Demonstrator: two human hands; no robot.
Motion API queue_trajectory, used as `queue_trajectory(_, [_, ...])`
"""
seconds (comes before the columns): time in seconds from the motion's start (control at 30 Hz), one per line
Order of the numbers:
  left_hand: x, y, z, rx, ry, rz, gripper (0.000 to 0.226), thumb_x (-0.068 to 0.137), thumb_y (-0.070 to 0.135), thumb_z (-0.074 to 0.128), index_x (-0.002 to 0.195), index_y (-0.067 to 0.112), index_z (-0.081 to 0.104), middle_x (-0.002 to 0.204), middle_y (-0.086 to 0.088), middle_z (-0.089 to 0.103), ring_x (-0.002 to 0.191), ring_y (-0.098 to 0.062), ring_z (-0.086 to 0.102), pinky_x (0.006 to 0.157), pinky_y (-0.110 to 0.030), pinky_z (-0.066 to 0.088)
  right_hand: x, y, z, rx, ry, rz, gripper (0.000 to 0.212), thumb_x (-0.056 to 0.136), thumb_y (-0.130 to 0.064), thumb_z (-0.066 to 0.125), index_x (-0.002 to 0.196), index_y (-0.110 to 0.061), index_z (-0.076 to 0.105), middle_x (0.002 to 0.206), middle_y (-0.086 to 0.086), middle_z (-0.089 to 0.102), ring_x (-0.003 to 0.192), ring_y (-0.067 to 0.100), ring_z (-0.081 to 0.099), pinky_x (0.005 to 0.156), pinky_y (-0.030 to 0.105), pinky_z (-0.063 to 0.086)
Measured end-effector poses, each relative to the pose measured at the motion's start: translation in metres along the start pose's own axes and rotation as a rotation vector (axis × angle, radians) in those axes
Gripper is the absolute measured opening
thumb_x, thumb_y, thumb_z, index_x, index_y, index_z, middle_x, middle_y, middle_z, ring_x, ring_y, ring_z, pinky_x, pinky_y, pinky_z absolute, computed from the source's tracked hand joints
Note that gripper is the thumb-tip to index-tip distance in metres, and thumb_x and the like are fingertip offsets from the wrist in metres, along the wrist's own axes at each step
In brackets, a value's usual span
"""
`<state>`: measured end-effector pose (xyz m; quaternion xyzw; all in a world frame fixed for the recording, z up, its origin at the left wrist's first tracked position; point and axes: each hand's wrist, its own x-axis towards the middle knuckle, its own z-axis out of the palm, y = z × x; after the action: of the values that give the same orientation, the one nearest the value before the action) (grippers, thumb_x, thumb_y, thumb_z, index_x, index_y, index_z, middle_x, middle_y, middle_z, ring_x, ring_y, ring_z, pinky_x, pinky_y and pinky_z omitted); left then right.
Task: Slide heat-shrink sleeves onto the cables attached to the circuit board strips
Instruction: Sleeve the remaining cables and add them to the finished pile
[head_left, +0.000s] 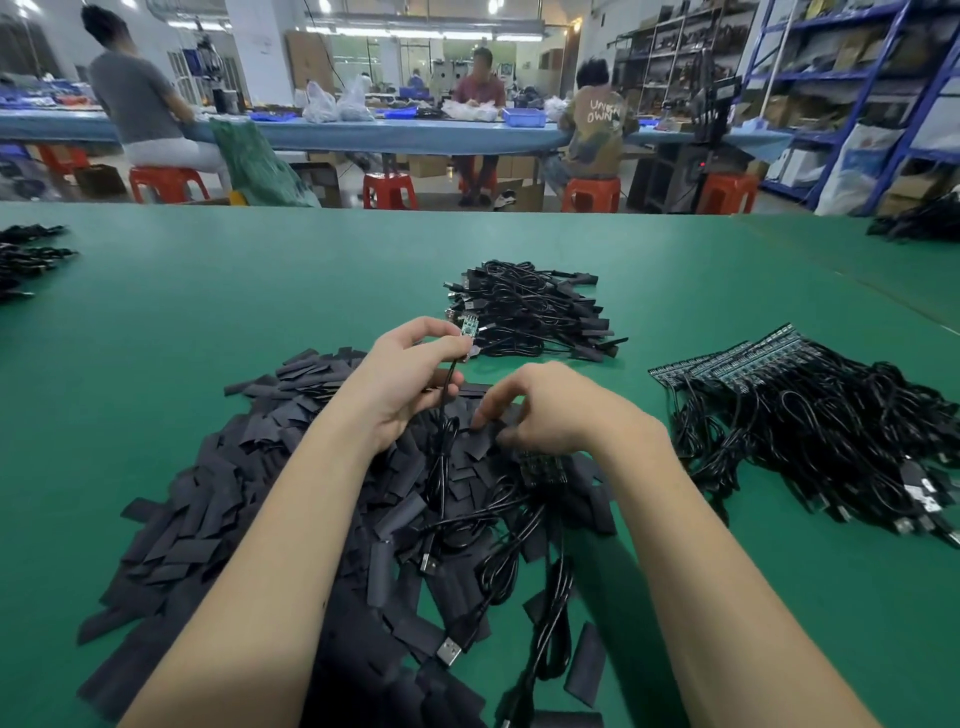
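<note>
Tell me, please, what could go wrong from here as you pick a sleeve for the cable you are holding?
1. The right hand reaches into the overlapping pile of sleeves, so its fingers might lift two at once.
2. The cable hanging from the small board in the left hand runs into loose cables on the pile and may snag.
3. The board is only pinched at its edge and could slip.
</note>
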<state>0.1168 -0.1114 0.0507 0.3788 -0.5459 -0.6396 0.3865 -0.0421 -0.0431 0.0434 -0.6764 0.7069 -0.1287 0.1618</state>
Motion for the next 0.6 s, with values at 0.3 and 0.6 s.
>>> queue_trajectory(0.3, [0.0,-0.004,0.003,-0.028,-0.053,-0.025,0.011,0.094,0.008,0.068,0.087,0.015,0.064,0.08,-0.003,0.061,0.056,-0.012,0.053,0.05,-0.019,0.047,0.002,0.009,0.0,0.198,0.222,-0.019,0.013,0.078,-0.016,0.078,0.075,-0.027,0.072,0.069,-0.015,0.066,0.054,-0.008,0.053,0.054,0.005,0.037])
queue_trajectory(0.6, [-0.003,-0.005,0.005,-0.181,-0.231,-0.054,0.007,0.096,0.003,0.06,0.095,0.009,0.063,0.075,-0.003,0.058,0.05,-0.006,0.047,0.047,-0.016,0.039,-0.009,0.017,-0.005,1.596,0.14,-0.056,0.026,0.073,-0.012,0.082,0.093,-0.014,0.066,0.092,0.005,0.073,0.082,0.017,0.074,0.067,0.018,0.057])
